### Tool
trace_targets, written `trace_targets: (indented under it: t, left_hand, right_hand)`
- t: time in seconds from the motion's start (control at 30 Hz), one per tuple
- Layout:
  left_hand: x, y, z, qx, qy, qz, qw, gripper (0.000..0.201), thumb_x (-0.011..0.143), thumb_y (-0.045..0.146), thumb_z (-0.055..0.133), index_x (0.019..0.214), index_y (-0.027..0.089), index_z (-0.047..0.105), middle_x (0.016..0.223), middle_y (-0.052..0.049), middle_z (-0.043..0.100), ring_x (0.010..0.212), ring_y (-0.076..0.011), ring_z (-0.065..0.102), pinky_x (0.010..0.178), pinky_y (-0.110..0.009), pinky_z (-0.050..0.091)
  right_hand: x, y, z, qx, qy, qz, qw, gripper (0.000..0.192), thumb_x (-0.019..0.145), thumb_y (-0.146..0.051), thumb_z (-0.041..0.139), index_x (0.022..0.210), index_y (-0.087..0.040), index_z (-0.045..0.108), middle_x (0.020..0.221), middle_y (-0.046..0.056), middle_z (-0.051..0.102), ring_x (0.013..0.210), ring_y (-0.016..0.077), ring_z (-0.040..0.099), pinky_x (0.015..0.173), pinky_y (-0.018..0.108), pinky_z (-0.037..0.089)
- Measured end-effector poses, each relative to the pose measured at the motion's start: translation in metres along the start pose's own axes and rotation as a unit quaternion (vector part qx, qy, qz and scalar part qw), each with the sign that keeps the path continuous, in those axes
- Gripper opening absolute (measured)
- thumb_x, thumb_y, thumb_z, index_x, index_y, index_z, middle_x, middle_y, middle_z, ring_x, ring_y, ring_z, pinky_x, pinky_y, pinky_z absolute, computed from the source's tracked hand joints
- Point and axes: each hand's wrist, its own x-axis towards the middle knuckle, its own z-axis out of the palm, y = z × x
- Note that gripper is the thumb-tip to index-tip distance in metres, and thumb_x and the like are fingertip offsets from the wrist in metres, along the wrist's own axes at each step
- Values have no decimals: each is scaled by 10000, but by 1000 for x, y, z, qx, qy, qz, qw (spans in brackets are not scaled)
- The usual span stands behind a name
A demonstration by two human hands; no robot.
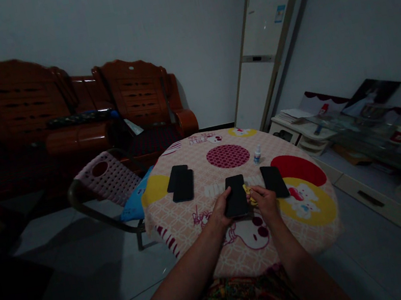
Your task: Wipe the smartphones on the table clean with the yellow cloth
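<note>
Head view. The left hand [221, 212] grips the near-left edge of a black phone [236, 196], thumb on top and fingers hidden under it. The phone lies lengthwise away from the person, screen dark, over the round table [181, 215] with its near end in the hands.

The right hand [265, 202] is closed on a yellow cloth [249, 195], which is pressed against the right edge of the phone. Only a small part of the cloth shows between hand and phone (its full shape cannot be told). The two hands sit close together, one on each side of the phone, both forearms reaching in from the lower edge of the frame.

Just beyond the right hand, and slightly to its right, a second phone [274, 181] lies flat on the table, apart from the held one. Further beyond that hand stands a small bottle [257, 155], upright. Well to the left of the left hand, and beyond it, a stack of dark phones [181, 183] lies flat, the upper one offset from the lower.

The table carries a patterned cover in pink, yellow and red. A chair [107, 179] stands to the left of the table, beyond the left forearm. A wooden sofa [63, 117] runs along the far wall, and a tall white cabinet unit [266, 40] stands far beyond the right hand.
</note>
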Motion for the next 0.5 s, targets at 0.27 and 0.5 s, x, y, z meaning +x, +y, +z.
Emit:
trace_targets:
  t: [0.27, 0.5]
  left_hand:
    - [0, -3, 0, 3, -2, -23, 1000, 473, 940, 410, 455, 1192, 24, 561, 857, -181, 715, 675, -231, 701, 611, -329, 560]
    - [5, 0, 0, 3, 18, -15, 1000, 446, 935, 404, 473, 1168, 39, 578, 835, -163, 716, 641, -222, 696, 610, -333, 563]
  right_hand:
    - [6, 4, -2, -26, 54, -18, 998, 327, 670, -403, 680, 862, -150, 759, 780, 51, 711, 555, 134, 584, 483, 227, 456]
    - [4, 2, -2, -21, 32, -20, 999, 367, 677, -432, 683, 891, -143, 757, 644, 26, 679, 486, 125, 562, 458, 227, 449]
